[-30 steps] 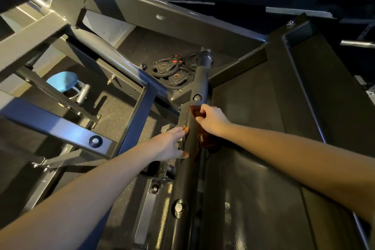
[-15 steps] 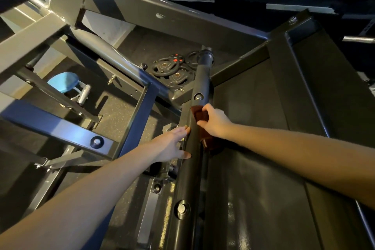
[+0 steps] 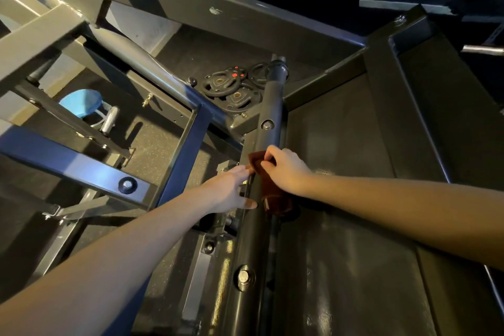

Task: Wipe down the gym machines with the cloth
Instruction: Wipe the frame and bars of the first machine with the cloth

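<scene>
A dark round bar (image 3: 268, 106) of the gym machine runs from the lower middle up to the centre of the view. My right hand (image 3: 287, 169) grips a dark red-brown cloth (image 3: 268, 185) and holds it against the bar's right side. The cloth hangs down past my palm. My left hand (image 3: 229, 191) rests on the bar's left side with straight fingers and the thumb pressed on the bar. The fingertips lie next to the cloth's upper corner.
A large dark slanted plate (image 3: 354, 226) fills the right half. Grey and blue frame beams (image 3: 68, 163) cross the left. Several black weight plates (image 3: 227, 90) lie on the floor beyond the bar. A light blue object (image 3: 79, 106) sits at the left.
My right hand with the cloth has slid slightly up the bar, and the view has shifted a little. My left hand stays on the bar.
</scene>
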A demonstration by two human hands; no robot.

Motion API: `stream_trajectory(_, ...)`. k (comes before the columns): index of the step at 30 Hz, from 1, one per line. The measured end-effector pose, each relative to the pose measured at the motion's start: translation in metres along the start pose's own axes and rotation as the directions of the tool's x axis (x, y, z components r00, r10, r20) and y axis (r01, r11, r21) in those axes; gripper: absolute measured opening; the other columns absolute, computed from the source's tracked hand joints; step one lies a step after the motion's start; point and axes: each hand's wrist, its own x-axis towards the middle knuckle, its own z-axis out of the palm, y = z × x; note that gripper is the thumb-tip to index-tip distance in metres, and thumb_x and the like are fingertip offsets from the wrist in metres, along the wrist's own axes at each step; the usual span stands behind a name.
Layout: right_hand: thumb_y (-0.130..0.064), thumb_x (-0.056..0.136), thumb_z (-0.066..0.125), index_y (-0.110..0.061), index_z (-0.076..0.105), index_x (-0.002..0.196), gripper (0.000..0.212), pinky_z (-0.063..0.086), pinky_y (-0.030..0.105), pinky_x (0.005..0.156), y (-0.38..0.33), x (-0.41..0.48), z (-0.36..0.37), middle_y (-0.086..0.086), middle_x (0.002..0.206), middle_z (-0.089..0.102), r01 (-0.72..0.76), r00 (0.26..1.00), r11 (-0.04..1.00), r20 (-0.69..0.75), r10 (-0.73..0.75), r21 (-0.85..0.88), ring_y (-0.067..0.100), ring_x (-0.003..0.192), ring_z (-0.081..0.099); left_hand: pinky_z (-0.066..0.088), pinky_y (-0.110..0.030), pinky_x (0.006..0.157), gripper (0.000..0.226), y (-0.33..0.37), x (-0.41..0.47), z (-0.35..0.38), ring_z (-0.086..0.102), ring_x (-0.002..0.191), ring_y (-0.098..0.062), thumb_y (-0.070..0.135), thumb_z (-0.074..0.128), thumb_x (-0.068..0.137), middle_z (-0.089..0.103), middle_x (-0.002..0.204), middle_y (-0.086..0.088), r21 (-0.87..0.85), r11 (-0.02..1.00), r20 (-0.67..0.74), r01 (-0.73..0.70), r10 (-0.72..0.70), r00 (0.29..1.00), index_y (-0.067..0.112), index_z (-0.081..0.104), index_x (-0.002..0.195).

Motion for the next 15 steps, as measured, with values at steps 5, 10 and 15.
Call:
stream_trajectory(5,-0.025,0.100,0.050,-0.020,0.046,0.119,0.020,0.046,0.035,0.095,0.002,0.023,-0.013,0.009,0.123,0.056,-0.037,0.995,0.997,-0.089,0.043,0.072,0.023,0.108,0.057,0.014,-0.035,0.118,0.083,0.006,-0.004,-0.003,0.012,0.148,-0.017,0.031,0.068,0.089,0.011,0.162,0.004,0.036,0.999,0.021,0.001,-0.002,1.000,0.024,0.018,0.155)
stream_trajectory(10,-0.022,0.098,0.054,-0.013,0.043,0.126,0.031,0.045,0.040,0.101,0.004,0.009,-0.011,0.012,0.126,0.054,-0.187,0.982,0.976,0.037,0.184,0.109,0.028,0.116,0.055,0.011,-0.032,0.118,0.087,0.008,-0.006,-0.004,0.006,0.149,-0.014,0.031,0.068,0.090,0.004,0.163,0.004,0.069,0.997,0.018,0.036,-0.037,0.999,0.023,0.011,0.156)
stream_trajectory(15,-0.021,0.097,0.054,-0.018,0.044,0.108,0.015,0.047,0.034,0.089,0.009,-0.010,0.005,0.006,0.105,0.053,-0.235,0.964,0.961,0.165,0.211,0.143,0.022,0.102,0.054,0.013,-0.034,0.121,0.087,0.012,-0.007,-0.005,0.007,0.149,-0.014,0.029,0.068,0.090,0.004,0.163,0.006,0.084,0.995,0.019,0.057,-0.059,0.998,0.024,0.012,0.155)
